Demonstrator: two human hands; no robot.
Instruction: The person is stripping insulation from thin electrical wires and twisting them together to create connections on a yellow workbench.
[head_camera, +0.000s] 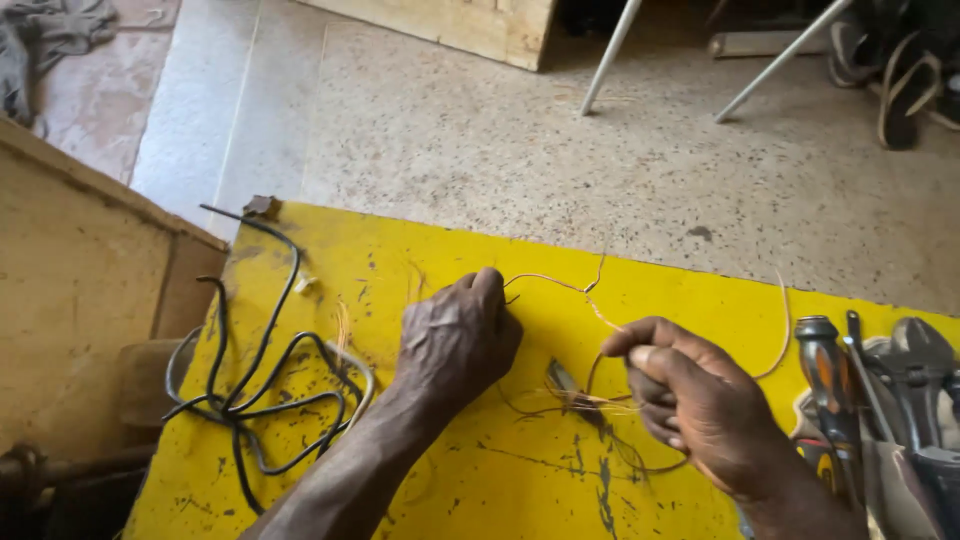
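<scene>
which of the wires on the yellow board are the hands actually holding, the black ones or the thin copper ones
The thin copper strands, strung between the left hand and right hand. The black wires lie untouched in a loose tangle at the board's left.

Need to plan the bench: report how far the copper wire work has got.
Done: a bunch of bare copper strands lies on the yellow board. In hand: left hand and right hand stretch one thin strand between them. Left: the black cable tangle looks untouched, still sheathed.
</scene>
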